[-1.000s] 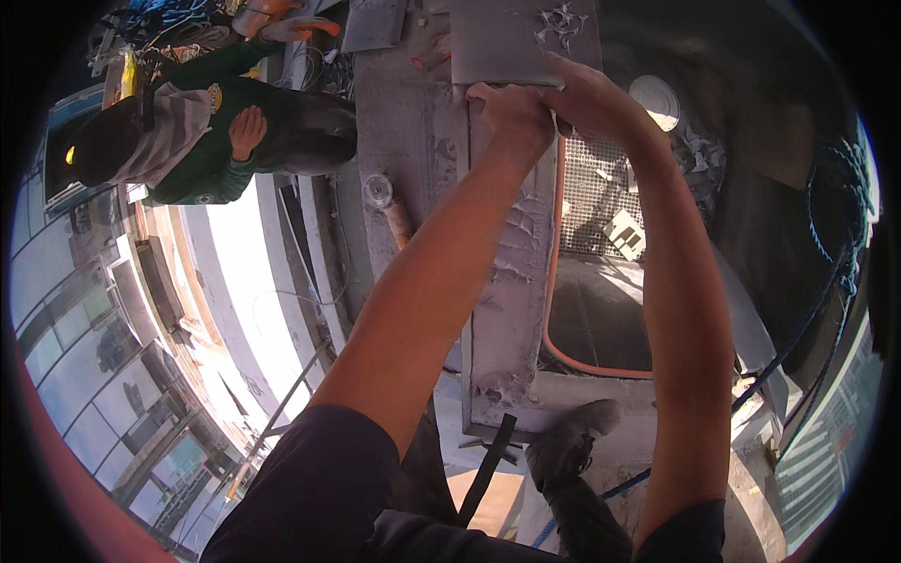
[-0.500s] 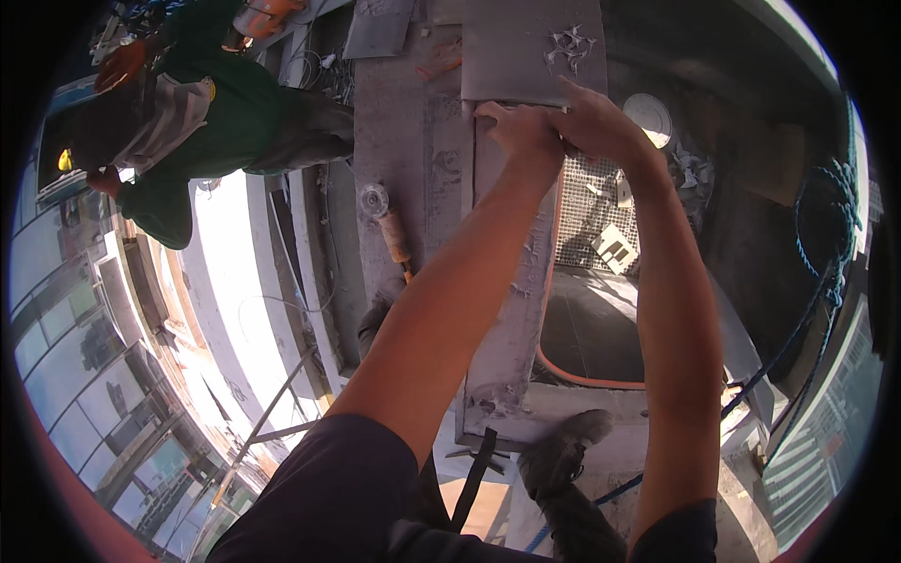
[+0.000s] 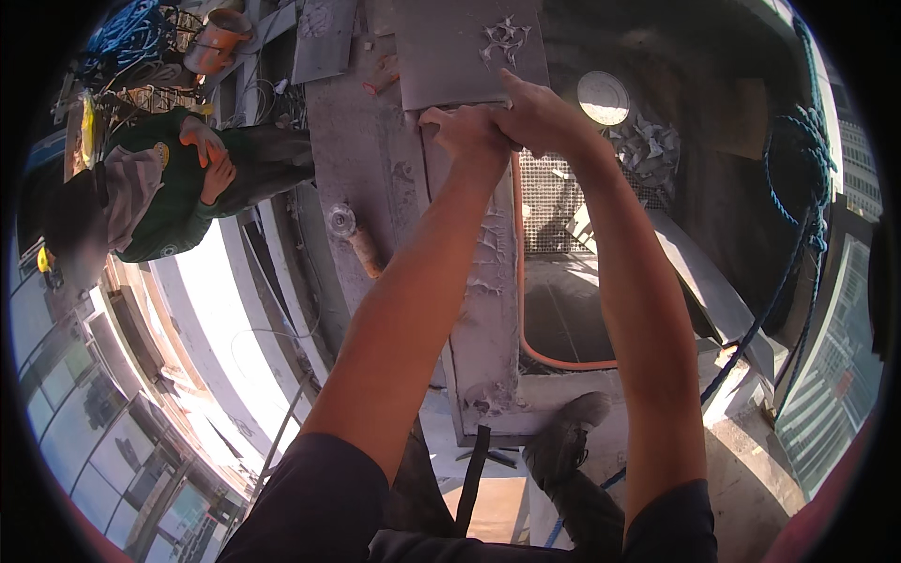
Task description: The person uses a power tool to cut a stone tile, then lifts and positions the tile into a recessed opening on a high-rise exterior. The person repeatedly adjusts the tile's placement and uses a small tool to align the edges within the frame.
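A long pale strip of ledge (image 3: 488,352) runs from beneath the hands back toward the wearer, on the inner side of the left forearm; its surface carries rough, ridged paste (image 3: 485,281), exposed along this near stretch. A co-worker in a green top (image 3: 155,230) is well apart, to the left of the left hand. The grey panel (image 3: 450,70) lies just beyond both hands, its near edge at the left hand's fingers; whether it is bedded on paste or merely resting cannot be determined. An orange strip (image 3: 522,300) edges the opening on the near side of the right hand. The right hand (image 3: 544,117) overlaps the left, its index finger extended toward the panel's near edge, remaining fingers largely hidden. The left hand (image 3: 466,129) has its fingers bent; whether they pinch the edge or only press on it cannot be told. A round-headed tool (image 3: 360,249) lies left of and nearer than the left hand. A smaller clump of paste (image 3: 504,42) sits atop the panel, beyond the right fingertip. Assessment: the far portion appears covered, its positioning probably unfinished; the near pasted stretch appears outstanding.
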The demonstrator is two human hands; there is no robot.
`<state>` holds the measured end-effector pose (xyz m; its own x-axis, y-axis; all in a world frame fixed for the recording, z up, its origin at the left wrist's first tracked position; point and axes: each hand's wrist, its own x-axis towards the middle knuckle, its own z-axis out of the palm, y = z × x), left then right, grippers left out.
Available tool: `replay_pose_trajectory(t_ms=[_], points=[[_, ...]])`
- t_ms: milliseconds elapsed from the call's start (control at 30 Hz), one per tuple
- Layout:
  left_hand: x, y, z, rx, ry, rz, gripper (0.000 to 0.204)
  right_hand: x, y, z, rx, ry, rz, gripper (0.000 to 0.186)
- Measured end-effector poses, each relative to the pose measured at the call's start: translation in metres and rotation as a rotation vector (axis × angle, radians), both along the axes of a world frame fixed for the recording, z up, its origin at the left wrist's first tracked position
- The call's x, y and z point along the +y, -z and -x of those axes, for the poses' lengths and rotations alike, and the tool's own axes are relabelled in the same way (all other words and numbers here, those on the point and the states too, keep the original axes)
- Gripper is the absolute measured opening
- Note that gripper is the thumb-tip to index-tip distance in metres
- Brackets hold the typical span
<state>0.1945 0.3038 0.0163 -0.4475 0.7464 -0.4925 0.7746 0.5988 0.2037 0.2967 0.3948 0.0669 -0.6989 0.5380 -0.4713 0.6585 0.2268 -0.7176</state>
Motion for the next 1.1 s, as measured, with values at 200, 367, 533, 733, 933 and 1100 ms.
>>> replay_pose_trajectory(t_ms=[200, 367, 533, 733, 933, 1100], points=[[-0.005, 0.023, 0.005, 0.173, 0.047, -0.069, 0.027, 0.002, 0.001, -0.005, 0.075, -0.035, 0.053, 0.070], [-0.006, 0.018, 0.004, 0.137, 0.044, -0.163, 0.023, 0.005, 0.009, 0.003, 0.054, -0.005, 0.039, 0.058], [-0.016, 0.018, 0.002, 0.103, 0.000, -0.324, 0.019, 0.001, 0.025, 0.010, 0.070, -0.001, -0.094, 0.050], [-0.016, 0.031, -0.001, 0.121, 0.023, -0.351, 0.020, 0.005, 0.041, 0.012, 0.019, 0.070, -0.138, 0.044], [0.013, 0.045, 0.024, 0.191, 0.133, 0.306, 0.067, -0.018, -0.008, -0.055, 0.034, 0.052, -0.394, 0.033], [0.028, 0.058, 0.036, 0.252, 0.177, 0.309, 0.096, -0.038, -0.071, -0.262, 0.171, 0.354, -0.566, 0.024]])
